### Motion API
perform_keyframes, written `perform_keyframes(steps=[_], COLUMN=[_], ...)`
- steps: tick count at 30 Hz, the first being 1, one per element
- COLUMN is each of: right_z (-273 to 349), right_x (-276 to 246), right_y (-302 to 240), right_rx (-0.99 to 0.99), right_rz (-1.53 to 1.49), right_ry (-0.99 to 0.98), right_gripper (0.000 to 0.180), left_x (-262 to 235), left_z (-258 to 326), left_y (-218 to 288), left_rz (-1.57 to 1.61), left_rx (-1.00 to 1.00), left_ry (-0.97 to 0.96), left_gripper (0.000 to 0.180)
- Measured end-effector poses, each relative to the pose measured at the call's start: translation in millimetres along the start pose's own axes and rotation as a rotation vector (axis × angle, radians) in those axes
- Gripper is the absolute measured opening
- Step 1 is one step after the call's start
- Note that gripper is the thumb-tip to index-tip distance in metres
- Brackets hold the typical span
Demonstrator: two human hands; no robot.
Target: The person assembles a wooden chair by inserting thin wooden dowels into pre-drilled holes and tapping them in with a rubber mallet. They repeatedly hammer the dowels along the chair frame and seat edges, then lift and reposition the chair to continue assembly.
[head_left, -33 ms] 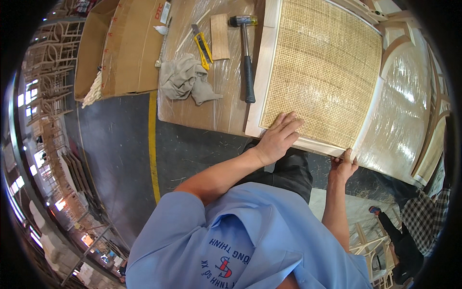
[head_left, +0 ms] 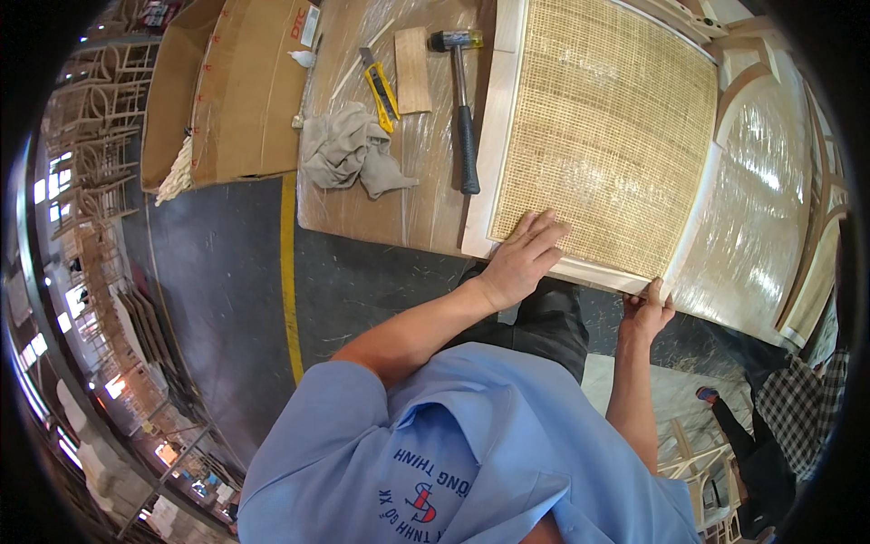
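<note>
At the near edge of the wrapped table (head_left: 426, 213), framed cane panel (head_left: 607, 136) touched by the left hand (head_left: 524, 261), laid open; near right corner met by curled right hand (head_left: 647, 313), grip not tellable. No shift noted since the previous picture; steadying judged.

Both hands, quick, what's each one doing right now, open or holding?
Left hand: open, resting on the woven cane panel.
Right hand: curled at the near right corner of the wooden frame; whether it grips cannot be told.

Tan cane panel (head_left: 612, 136) inside pale frame (head_left: 493, 136)
</note>
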State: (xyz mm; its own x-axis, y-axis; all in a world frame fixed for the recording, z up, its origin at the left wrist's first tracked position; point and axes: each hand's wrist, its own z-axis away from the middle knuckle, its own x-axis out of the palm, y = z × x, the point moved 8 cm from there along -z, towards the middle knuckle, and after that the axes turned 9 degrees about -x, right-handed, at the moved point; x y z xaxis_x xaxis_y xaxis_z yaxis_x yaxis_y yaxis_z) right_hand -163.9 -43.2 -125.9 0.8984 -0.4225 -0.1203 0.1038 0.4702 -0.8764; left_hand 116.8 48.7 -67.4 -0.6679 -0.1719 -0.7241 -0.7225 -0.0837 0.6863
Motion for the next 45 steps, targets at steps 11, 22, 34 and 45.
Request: perform_keyframes(steps=[11, 22, 34, 45], right_z=[-13, 30, 195, 226], right_x=[-10, -21, 295, 403], right_y=[16, -24, -49, -15], right_rx=[-0.099, -0.157, -1.052, -1.056], right_rz=[0.015, 0.099, 0.862, 1.308], right_ry=[0.070, -0.066, -1.230, -1.144], right_gripper=[0.065, 0.075, 0.026, 0.042], left_x=[3, -78, -166, -224], left_z=[4, 52, 102, -8], left_y=[-2, -2, -103, -203], left_rz=[-0.037, -0.037, 0.032, -0.273], left_rx=[0.061, -0.089, -0.643, -0.702], left_ry=[-0.029, -0.053, 0.533, 0.275], left_gripper=[0.032, 0.030, 0.020, 0.039])
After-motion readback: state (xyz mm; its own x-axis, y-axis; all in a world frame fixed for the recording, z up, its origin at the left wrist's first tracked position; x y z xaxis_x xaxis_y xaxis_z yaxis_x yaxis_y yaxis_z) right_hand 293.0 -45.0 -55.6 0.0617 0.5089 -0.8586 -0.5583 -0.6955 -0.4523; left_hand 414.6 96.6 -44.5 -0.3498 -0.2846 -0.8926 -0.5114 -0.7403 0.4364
